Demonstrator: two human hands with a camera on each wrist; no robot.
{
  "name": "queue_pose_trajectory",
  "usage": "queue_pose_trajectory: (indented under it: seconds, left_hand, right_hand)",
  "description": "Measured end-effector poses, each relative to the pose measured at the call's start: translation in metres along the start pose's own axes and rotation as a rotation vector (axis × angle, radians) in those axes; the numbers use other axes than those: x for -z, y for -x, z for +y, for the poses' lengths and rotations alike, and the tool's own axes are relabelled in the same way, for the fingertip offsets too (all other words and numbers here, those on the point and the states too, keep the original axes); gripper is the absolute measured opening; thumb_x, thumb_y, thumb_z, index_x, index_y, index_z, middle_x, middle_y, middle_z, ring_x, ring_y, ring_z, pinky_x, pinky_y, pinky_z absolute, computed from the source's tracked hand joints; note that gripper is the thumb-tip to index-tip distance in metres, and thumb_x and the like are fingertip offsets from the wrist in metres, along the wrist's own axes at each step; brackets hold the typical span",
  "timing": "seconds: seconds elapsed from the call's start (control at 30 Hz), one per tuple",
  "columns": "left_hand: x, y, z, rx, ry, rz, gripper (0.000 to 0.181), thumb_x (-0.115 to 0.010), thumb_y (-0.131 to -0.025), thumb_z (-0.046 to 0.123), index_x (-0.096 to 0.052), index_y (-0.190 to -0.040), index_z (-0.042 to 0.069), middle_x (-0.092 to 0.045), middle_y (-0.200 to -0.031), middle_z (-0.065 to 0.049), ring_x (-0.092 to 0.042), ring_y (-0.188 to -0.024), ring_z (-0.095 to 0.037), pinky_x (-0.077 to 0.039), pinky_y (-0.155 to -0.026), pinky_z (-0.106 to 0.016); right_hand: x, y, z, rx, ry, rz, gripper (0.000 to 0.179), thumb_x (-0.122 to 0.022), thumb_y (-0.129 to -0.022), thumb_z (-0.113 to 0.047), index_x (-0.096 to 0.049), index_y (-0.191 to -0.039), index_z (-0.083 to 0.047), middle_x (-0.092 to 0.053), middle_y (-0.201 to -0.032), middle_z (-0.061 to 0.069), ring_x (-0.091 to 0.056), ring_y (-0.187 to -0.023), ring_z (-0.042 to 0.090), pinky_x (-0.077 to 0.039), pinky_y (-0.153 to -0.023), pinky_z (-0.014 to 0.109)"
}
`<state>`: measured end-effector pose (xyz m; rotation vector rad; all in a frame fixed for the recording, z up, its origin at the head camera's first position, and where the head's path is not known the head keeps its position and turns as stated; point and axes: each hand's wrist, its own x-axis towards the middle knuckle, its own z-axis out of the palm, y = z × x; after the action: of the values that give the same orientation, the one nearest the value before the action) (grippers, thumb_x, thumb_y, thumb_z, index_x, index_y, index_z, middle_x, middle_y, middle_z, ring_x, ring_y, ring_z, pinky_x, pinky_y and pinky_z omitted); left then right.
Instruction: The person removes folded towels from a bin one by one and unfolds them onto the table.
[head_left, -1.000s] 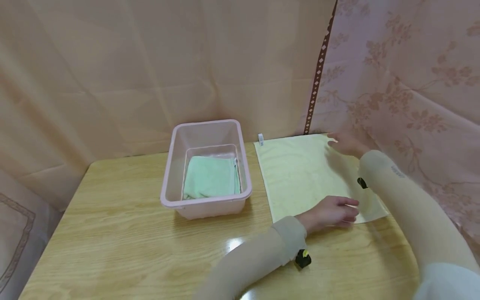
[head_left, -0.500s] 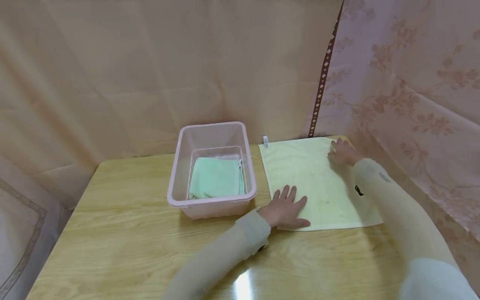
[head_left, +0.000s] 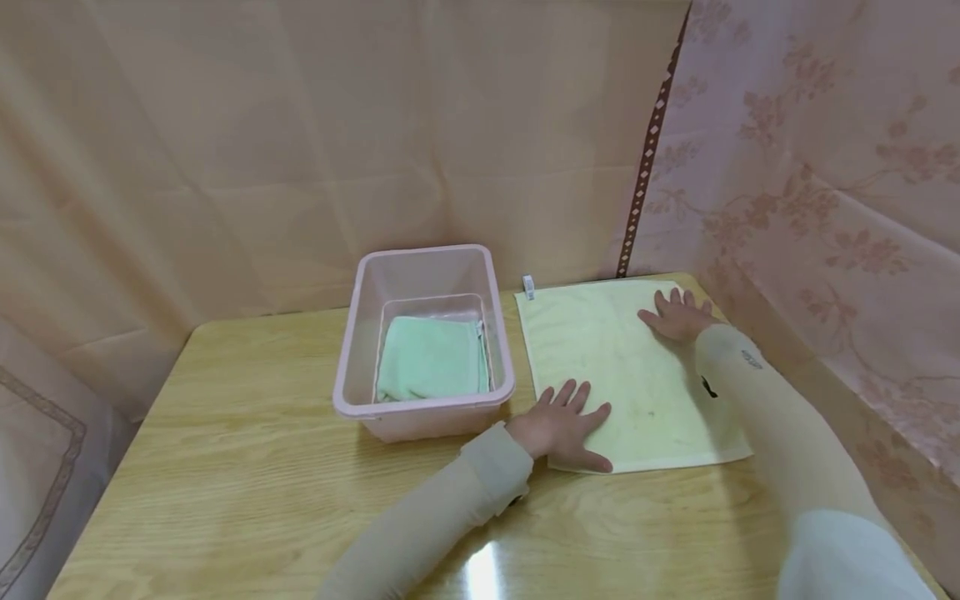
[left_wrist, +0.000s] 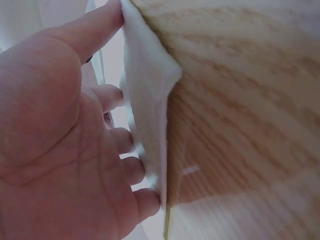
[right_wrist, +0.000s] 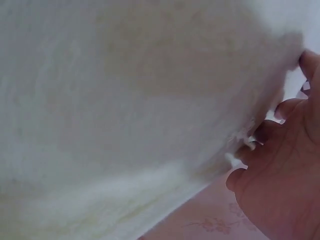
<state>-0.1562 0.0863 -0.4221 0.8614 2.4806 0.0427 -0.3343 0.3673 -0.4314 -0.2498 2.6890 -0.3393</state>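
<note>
A pale yellow towel (head_left: 622, 367) lies spread flat on the wooden table, with a small white tag (head_left: 528, 287) at its far left corner. My left hand (head_left: 566, 429) rests on its near left corner, fingers spread and straight. In the left wrist view, the fingertips of that hand (left_wrist: 65, 135) touch the towel close to its edge (left_wrist: 150, 75). Near the far right corner my right hand (head_left: 678, 317) presses on the cloth with fingers spread. The right wrist view shows those fingertips against the towel (right_wrist: 125, 110) as well.
Left of the towel stands a pink plastic basin (head_left: 352, 367) with a folded mint-green towel (head_left: 431, 358) inside. Bare wooden table (head_left: 225, 450) extends to the left and front. Beige curtain (head_left: 300, 150) hangs behind, and a floral pink cloth (head_left: 847, 250) on the right.
My left hand has moved left from the towel's near middle to its near left corner and spread its fingers. The right hand has shifted slightly inward, and the towel's right side has moved a little left.
</note>
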Motion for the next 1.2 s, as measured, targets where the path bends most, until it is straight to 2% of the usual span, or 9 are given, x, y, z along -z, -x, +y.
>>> queue_pose_trajectory:
  seconds: [0.1,0.23,0.33,0.47,0.7,0.87,1.0,1.2]
  left_hand:
    - [-0.002,-0.003,0.000,0.007,-0.005,-0.007,0.088,-0.046,-0.093,0.076,-0.008,-0.163,0.038,0.006,-0.170,-0.003,0.011,-0.154,-0.021,-0.001,-0.125,-0.043]
    - [-0.012,-0.014,-0.002,0.033,-0.037,-0.026,0.085,-0.031,-0.094,0.080,0.004,-0.161,0.041,0.016,-0.168,0.001,0.020,-0.152,-0.018,0.005,-0.124,-0.043]
    - [-0.021,-0.023,-0.003,0.057,-0.070,-0.021,0.081,-0.019,-0.093,0.083,0.010,-0.158,0.044,0.019,-0.167,0.004,0.023,-0.151,-0.016,0.007,-0.123,-0.043]
    - [-0.027,-0.028,-0.002,0.073,-0.084,-0.008,0.078,-0.016,-0.094,0.082,0.010,-0.158,0.045,0.019,-0.167,0.004,0.022,-0.151,-0.017,0.006,-0.123,-0.044]
    - [-0.028,-0.032,0.006,0.083,-0.084,-0.016,0.077,-0.017,-0.094,0.082,0.008,-0.158,0.047,0.017,-0.168,0.003,0.020,-0.152,-0.019,0.003,-0.123,-0.047]
    - [-0.028,-0.040,0.013,0.087,-0.069,-0.015,0.077,-0.015,-0.093,0.082,0.010,-0.157,0.048,0.020,-0.167,0.003,0.022,-0.151,-0.020,0.005,-0.123,-0.048]
    - [-0.028,-0.051,0.018,0.105,-0.045,0.004,0.077,-0.016,-0.093,0.082,0.010,-0.157,0.048,0.018,-0.168,0.003,0.021,-0.152,-0.020,0.004,-0.123,-0.048]
    - [-0.019,-0.060,0.028,0.131,-0.069,0.000,0.076,-0.015,-0.093,0.082,0.009,-0.157,0.049,0.015,-0.169,0.003,0.018,-0.153,-0.020,0.002,-0.123,-0.047]
  right_hand:
    - [-0.002,0.001,-0.001,0.027,-0.018,0.001,0.090,-0.023,-0.106,-0.060,-0.003,-0.155,0.012,0.012,-0.155,0.044,0.016,-0.141,0.062,0.012,-0.108,0.077]
    - [-0.007,0.008,-0.005,0.087,-0.007,-0.019,0.088,-0.021,-0.106,-0.062,0.001,-0.158,0.005,0.017,-0.158,0.038,0.023,-0.141,0.058,0.018,-0.108,0.073]
    - [-0.013,0.017,-0.008,0.125,0.049,-0.055,0.084,-0.019,-0.106,-0.062,0.002,-0.160,-0.001,0.019,-0.160,0.033,0.027,-0.142,0.053,0.024,-0.106,0.071]
    - [-0.023,0.024,-0.004,0.151,0.070,-0.088,0.087,-0.022,-0.104,-0.067,0.003,-0.162,-0.008,0.021,-0.162,0.029,0.027,-0.144,0.050,0.023,-0.105,0.072]
    - [-0.032,0.020,0.009,0.167,0.022,-0.068,0.087,-0.028,-0.102,-0.069,-0.002,-0.164,-0.013,0.015,-0.165,0.026,0.019,-0.147,0.051,0.015,-0.107,0.076]
    - [-0.032,0.022,0.019,0.142,0.054,-0.034,0.086,-0.025,-0.102,-0.070,-0.002,-0.164,-0.015,0.015,-0.164,0.026,0.020,-0.146,0.052,0.017,-0.107,0.075]
    - [-0.030,0.038,0.018,0.090,0.048,0.005,0.081,-0.021,-0.105,-0.064,-0.002,-0.163,-0.011,0.015,-0.162,0.032,0.021,-0.142,0.058,0.018,-0.104,0.078]
    - [-0.033,0.071,0.017,0.039,-0.058,-0.077,0.082,-0.021,-0.104,-0.066,0.004,-0.163,-0.014,0.022,-0.159,0.034,0.022,-0.139,0.063,0.014,-0.100,0.082]
